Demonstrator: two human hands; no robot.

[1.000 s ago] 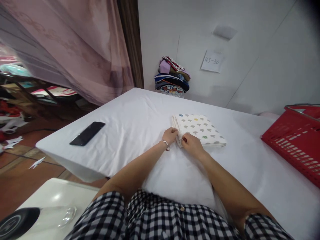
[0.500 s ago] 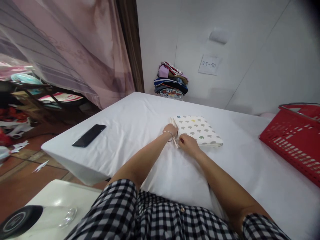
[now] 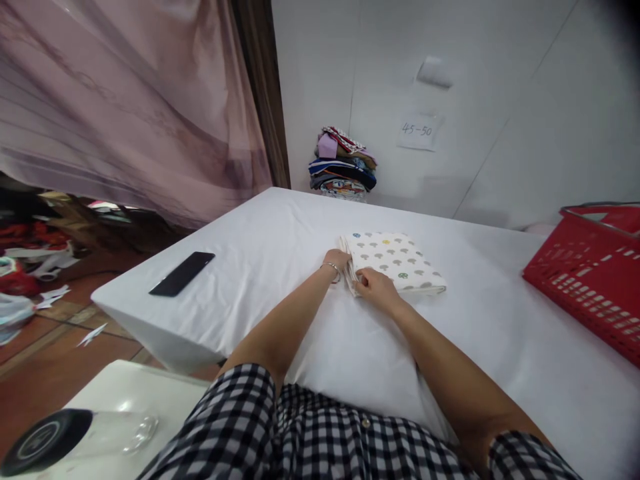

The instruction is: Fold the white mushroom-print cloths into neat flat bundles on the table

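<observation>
On the white-covered table lies a folded cloth, white with a grey, blue, yellow and green mushroom-like print. Its layered edge faces my left side. My left hand, with a bracelet at the wrist, is closed at that layered edge, its fingertips partly hidden by the fabric. At the near left corner of the cloth my right hand is closed too, thumb and fingers pinching the edge. Only a small gap separates the two hands.
A black phone lies on the table's left part. At the right stands a red plastic basket. Folded clothes are stacked by the wall. A clear bottle with a black end lies on a white surface at lower left.
My left hand has shifted slightly left along the cloth's layered edge, and my right hand has barely moved. The cloth stays in place. The camera view has turned a little.
</observation>
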